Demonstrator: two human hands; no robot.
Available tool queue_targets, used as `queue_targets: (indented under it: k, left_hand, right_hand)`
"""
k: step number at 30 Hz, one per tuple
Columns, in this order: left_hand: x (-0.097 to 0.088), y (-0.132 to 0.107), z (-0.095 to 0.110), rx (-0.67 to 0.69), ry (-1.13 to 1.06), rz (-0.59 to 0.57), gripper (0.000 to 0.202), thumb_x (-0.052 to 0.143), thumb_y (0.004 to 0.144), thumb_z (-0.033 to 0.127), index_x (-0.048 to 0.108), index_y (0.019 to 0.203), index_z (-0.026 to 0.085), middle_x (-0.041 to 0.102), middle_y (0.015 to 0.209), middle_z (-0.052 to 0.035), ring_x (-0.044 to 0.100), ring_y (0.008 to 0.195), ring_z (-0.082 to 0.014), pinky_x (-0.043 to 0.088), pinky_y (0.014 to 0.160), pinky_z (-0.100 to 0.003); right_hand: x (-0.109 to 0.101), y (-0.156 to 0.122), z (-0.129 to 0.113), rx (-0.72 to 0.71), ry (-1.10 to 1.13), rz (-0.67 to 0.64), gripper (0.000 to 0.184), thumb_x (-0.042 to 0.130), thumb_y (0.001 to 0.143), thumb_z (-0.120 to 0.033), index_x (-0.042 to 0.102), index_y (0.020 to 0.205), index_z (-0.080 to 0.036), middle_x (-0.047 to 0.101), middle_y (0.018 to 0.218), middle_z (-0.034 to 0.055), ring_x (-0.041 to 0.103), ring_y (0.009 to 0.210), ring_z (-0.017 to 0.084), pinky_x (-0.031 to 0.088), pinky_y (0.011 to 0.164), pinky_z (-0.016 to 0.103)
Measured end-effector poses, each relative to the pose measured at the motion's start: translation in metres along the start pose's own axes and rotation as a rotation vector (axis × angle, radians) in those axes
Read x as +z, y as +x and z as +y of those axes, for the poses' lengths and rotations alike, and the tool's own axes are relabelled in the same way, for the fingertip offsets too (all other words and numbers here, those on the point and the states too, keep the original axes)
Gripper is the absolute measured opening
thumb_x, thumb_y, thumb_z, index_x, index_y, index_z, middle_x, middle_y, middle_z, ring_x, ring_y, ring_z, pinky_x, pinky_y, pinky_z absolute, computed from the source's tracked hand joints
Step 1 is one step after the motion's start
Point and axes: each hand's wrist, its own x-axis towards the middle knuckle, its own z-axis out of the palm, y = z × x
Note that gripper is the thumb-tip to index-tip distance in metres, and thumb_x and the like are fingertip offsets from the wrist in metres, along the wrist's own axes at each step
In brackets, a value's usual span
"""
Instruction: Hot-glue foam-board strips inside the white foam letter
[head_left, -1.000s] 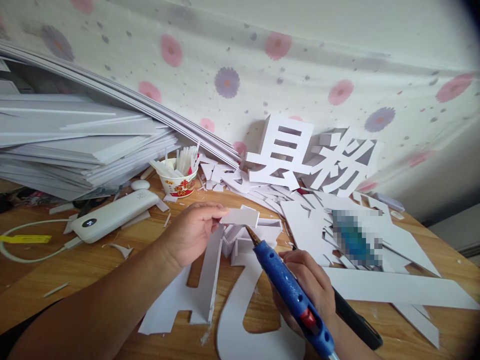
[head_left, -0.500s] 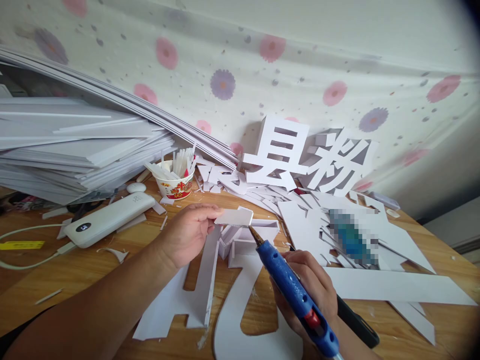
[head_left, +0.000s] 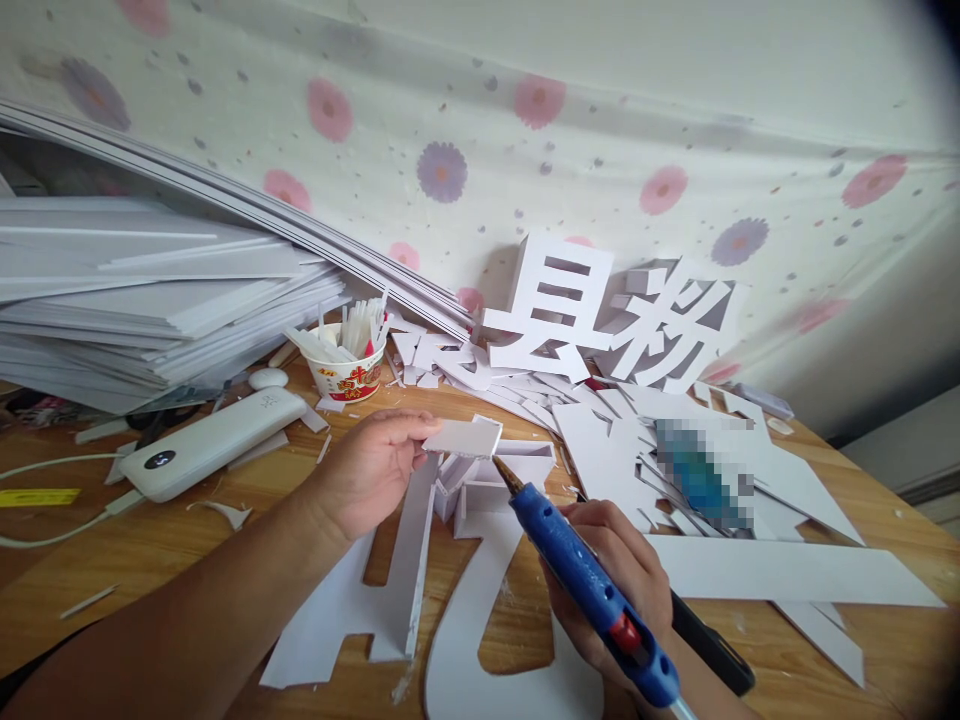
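Right now your left grip pinches the near end of a small white board strip between thumb and fingers, holding it out to the right of that grip. Your right grip is wrapped around a blue glue gun, its nozzle pointing up-left at the strip's lower right corner; whether they touch, you can't tell. Below and between your grips, a curved white letter piece lies on the bench; beyond your left grip stands a printed tub of white sticks.
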Motion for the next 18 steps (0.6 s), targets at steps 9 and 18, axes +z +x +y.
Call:
queue_targets:
  k: [9,18]
  left_hand:
    - [0.012,-0.004,0.004,-0.049,0.070,0.105,0.007,0.071,0.050,0.009,0.066,0.050,0.014,0.065,0.059,-0.0017,0.056,0.062,-0.0131,0.045,0.055,-0.024]
    - [0.014,-0.004,0.006,-0.072,0.024,0.143,0.012,0.068,0.052,0.004,0.067,0.049,0.016,0.067,0.063,-0.0023,0.058,0.063,-0.0146,0.047,0.055,-0.025]
  right_hand:
    - [-0.001,0.002,-0.001,-0.023,0.051,-0.006,0.017,0.054,0.080,-0.001,0.058,0.089,-0.016,0.053,0.079,0.0039,0.059,0.075,0.018,0.056,0.068,0.035]
    - [-0.002,0.006,-0.003,0.009,0.009,-0.010,0.006,0.056,0.082,-0.013,0.057,0.085,-0.018,0.054,0.078,0.0048,0.055,0.065,0.017,0.050,0.053,0.031]
